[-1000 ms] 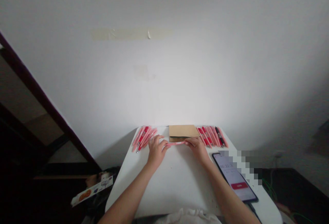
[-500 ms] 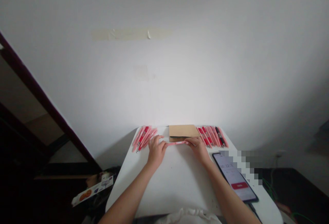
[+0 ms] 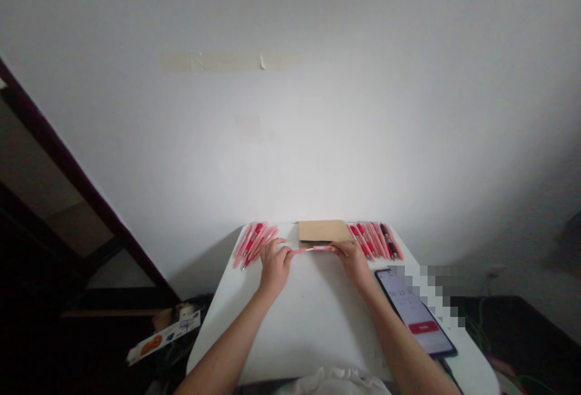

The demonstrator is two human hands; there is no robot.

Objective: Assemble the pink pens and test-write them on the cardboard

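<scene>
Between my two hands a slim pink pen [image 3: 300, 251] is held level, just in front of a brown cardboard box. My left hand [image 3: 275, 267] pinches its left end between thumb and finger, with another finger stretched out. The right end, which looks like the pen's cap [image 3: 323, 248], is pinched by my right hand [image 3: 351, 261]. A whitish part shows between the two pink lengths; whether they are fully apart I cannot tell. Several pink and red pens [image 3: 254, 244] lie beyond my left hand. More pens [image 3: 374, 241], one of them black, lie beyond my right hand.
The brown cardboard box [image 3: 323, 230] stands at the back of the white table [image 3: 308, 322], against the wall [image 3: 290, 141]. A phone [image 3: 415, 313] showing a timer lies to the right of my right forearm. A printed carton [image 3: 166, 337] sits low at the left, off the table.
My hands have moved slightly apart, the left one leftward and the right one a little rightward. More of the pen shows between them, including the whitish part.
</scene>
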